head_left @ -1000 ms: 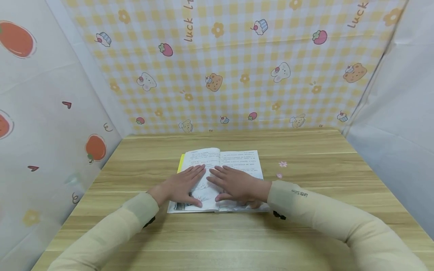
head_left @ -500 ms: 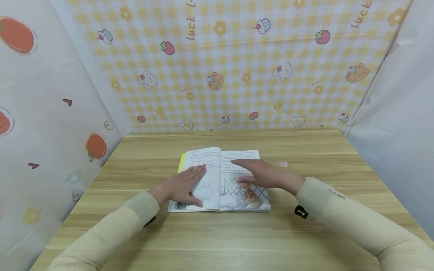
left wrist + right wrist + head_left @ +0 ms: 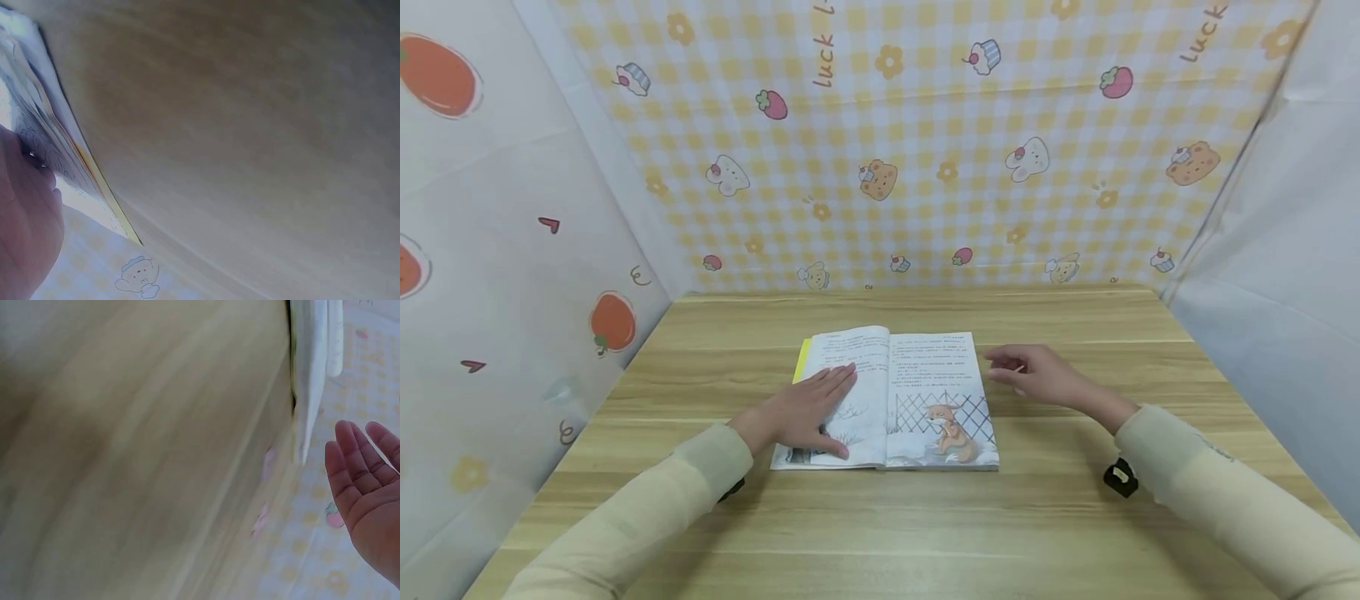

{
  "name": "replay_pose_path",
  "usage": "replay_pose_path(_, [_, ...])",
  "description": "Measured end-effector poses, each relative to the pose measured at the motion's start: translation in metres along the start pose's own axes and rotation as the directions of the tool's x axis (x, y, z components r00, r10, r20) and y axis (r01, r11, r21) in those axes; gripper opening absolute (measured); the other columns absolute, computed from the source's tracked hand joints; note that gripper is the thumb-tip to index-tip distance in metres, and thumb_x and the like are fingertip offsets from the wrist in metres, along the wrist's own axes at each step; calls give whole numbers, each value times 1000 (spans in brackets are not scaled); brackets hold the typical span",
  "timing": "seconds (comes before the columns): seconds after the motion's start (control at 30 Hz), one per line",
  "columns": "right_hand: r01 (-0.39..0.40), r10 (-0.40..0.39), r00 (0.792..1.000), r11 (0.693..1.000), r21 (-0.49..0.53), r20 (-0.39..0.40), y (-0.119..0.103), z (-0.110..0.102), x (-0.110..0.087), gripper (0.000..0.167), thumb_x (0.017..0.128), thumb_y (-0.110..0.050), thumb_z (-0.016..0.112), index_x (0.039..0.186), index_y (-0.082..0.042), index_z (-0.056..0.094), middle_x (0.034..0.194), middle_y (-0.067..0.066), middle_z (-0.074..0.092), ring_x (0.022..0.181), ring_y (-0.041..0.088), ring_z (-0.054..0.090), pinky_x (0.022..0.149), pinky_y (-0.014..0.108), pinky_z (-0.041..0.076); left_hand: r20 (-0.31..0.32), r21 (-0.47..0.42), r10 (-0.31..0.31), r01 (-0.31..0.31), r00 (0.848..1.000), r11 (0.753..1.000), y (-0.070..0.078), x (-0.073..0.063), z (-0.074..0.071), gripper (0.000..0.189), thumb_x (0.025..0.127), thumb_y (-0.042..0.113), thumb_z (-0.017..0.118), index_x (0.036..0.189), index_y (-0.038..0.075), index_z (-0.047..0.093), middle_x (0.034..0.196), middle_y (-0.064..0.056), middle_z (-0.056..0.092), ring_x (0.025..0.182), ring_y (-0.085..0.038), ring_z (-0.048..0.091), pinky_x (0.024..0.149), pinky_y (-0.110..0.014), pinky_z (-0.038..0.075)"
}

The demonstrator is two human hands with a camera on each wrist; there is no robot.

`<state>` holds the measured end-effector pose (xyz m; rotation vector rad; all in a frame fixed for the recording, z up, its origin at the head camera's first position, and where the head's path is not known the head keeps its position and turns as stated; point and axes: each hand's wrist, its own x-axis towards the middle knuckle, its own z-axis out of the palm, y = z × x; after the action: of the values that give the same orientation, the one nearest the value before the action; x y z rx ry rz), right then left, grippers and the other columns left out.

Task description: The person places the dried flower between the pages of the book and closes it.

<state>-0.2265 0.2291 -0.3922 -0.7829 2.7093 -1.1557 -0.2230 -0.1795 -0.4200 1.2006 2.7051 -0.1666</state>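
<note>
An open book (image 3: 929, 362) lies on the wooden table, with printed text above and a fox drawn at the foot of the right page. Flat on the left page rests my left hand (image 3: 811, 417), fingers spread; the left wrist view shows it beside the page edges and yellow cover edge (image 3: 115, 203). Just right of the book, my right hand (image 3: 1043, 375) is held over the table, fingers loosely bent. In the right wrist view two small pink flower-shaped pieces (image 3: 268, 464) lie on the table near the right hand (image 3: 372, 494); the hand covers them in the head view.
The wooden table (image 3: 880, 533) reaches back to a yellow checked cloth (image 3: 917, 108) with cartoon prints. White sheets stand on the left (image 3: 497, 250) and right (image 3: 1300, 250). A black strap (image 3: 1121, 477) hangs at the right sleeve.
My right hand has lifted off the pages and moved right, past the book's right edge to over the pink flowers. The fox drawing is uncovered. My left hand has stayed on the left page.
</note>
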Motion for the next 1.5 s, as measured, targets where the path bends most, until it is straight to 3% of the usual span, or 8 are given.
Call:
replay_pose_path(0.23, [-55,56,998,998,35,-29,23,-10,-14,38,95,-20,65,122,7,62,87,6,67,78,19,59,62,26,50,-4,8,-4,4,1000,1000,2,-1,-1,122,75,90,32,155,3,3,162,-11,-3,148,-23,1,118,-35,7])
replay_pose_path(0.63, [-126,126,992,992,20,12,51,-10,-25,31,89,-18,72,111,5,68,89,3,68,75,16,54,61,25,48,-2,-4,-3,3,1000,1000,2,-1,-1,122,75,90,31,155,3,3,162,-11,-2,147,-23,1,118,-36,7])
replay_pose_path(1.03, [-143,143,989,990,13,-20,57,-7,-24,31,88,-17,74,110,4,69,90,4,67,76,16,53,63,25,47,8,-11,-17,17,1000,1000,5,-2,-2,122,74,90,31,155,4,2,162,-10,-4,147,-21,0,118,-35,6])
replay_pose_path(1.27, [-140,140,989,990,6,-54,57,-2,-25,26,87,-18,75,105,0,73,82,0,64,70,13,50,59,24,44,2,-18,-16,16,1000,1000,5,-2,-1,122,75,90,31,155,4,2,162,-10,-3,148,-22,1,118,-35,6])
replay_pose_path(1.5, [-143,143,987,990,6,-72,56,-2,-26,17,85,-15,76,98,-5,77,89,2,69,71,11,51,59,23,45,3,-21,-17,17,1000,1000,5,-2,-2,122,75,90,32,155,3,2,162,-10,-3,148,-22,0,118,-35,6])
